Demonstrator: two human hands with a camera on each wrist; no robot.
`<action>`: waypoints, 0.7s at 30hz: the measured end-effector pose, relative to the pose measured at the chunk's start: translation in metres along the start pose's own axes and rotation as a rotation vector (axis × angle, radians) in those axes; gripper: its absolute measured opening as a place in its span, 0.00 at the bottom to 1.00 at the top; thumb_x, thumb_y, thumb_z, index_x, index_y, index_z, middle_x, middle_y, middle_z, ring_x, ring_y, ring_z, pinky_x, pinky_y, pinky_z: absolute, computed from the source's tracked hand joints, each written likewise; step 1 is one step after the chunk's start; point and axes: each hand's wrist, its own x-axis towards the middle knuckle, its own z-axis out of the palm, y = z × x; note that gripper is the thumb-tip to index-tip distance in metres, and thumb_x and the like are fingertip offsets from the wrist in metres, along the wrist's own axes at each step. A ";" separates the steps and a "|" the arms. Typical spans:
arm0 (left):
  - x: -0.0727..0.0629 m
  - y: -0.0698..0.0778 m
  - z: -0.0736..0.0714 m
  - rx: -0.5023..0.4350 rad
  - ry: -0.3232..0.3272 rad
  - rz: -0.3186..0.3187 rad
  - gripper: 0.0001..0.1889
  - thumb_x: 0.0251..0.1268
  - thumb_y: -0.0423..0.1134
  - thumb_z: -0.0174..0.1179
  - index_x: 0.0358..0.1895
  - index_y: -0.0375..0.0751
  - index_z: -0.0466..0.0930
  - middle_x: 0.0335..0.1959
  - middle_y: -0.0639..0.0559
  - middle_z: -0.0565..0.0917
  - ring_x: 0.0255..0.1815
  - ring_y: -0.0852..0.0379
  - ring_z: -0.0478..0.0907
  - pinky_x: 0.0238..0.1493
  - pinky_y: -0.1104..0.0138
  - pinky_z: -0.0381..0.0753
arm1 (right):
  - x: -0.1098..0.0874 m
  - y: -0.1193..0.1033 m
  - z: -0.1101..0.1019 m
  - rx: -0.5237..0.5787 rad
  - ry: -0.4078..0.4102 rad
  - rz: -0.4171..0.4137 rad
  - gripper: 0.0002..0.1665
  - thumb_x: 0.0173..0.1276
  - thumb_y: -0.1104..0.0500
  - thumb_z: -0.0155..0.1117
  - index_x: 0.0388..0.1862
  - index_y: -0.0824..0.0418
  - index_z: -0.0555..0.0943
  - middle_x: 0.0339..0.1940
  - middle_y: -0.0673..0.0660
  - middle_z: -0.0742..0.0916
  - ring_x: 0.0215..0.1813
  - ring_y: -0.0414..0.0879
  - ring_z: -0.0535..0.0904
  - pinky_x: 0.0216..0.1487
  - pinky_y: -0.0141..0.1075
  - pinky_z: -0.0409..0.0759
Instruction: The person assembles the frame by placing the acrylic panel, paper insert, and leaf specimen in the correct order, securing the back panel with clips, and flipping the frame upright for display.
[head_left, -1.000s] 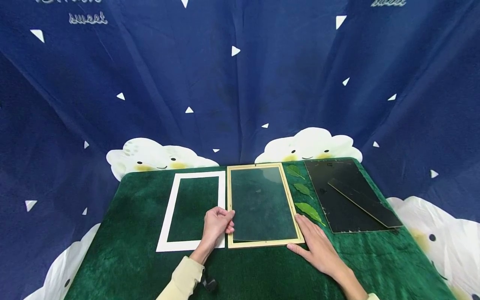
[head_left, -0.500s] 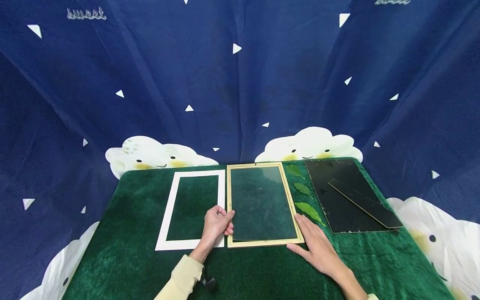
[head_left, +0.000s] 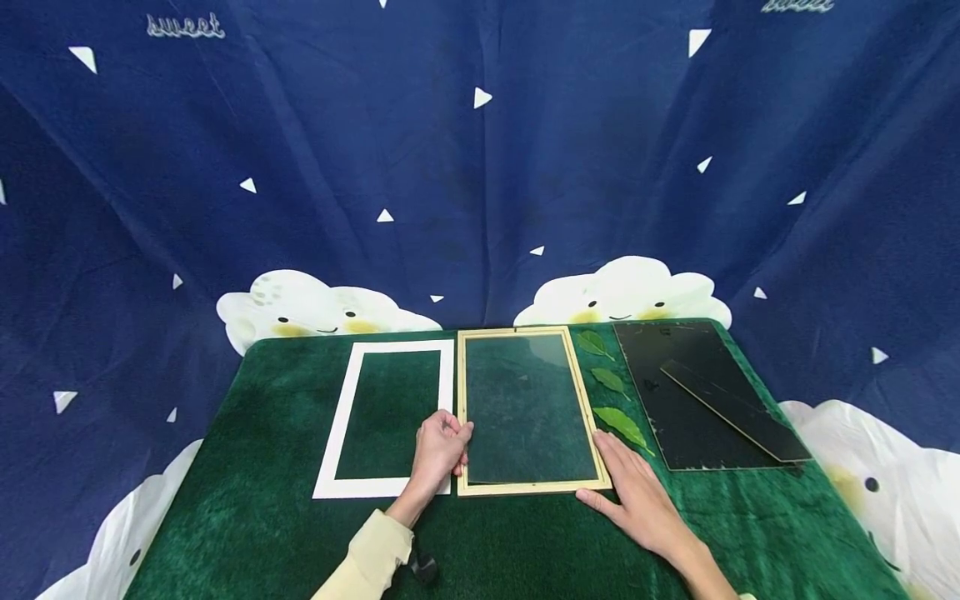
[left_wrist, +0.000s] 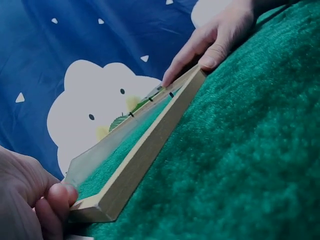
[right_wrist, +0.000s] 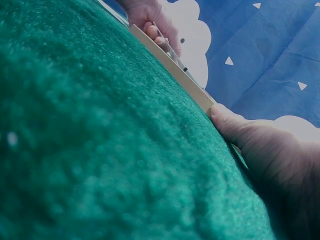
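Near the middle of the table lies a light wooden picture frame [head_left: 534,487] with a clear glass sheet [head_left: 525,392] in it. My left hand [head_left: 441,450] pinches the sheet's left edge between thumb and fingers. The left wrist view has the glass tilted, its left side raised above the frame. My right hand [head_left: 639,492] rests against the frame's lower right corner, fingers straight along the right side and thumb [right_wrist: 225,117] at the front edge.
A white mat [head_left: 341,417] lies left of the frame, partly under my left hand. Several green leaves [head_left: 621,425] line the right side. Farther right is a black backing board [head_left: 645,367] with a stand leg [head_left: 731,408]. Green cloth [head_left: 262,417] covers the table; a blue curtain [head_left: 420,125] hangs behind.
The head view has shifted slightly. Hands, glass sheet and frame keep nearly the same places.
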 end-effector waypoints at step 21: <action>-0.001 -0.008 0.003 0.082 0.053 0.153 0.11 0.70 0.34 0.66 0.32 0.39 0.73 0.09 0.57 0.72 0.04 0.65 0.67 0.06 0.73 0.66 | -0.001 -0.002 0.001 0.002 0.002 0.009 0.57 0.70 0.30 0.65 0.85 0.59 0.58 0.82 0.63 0.68 0.81 0.63 0.62 0.73 0.65 0.60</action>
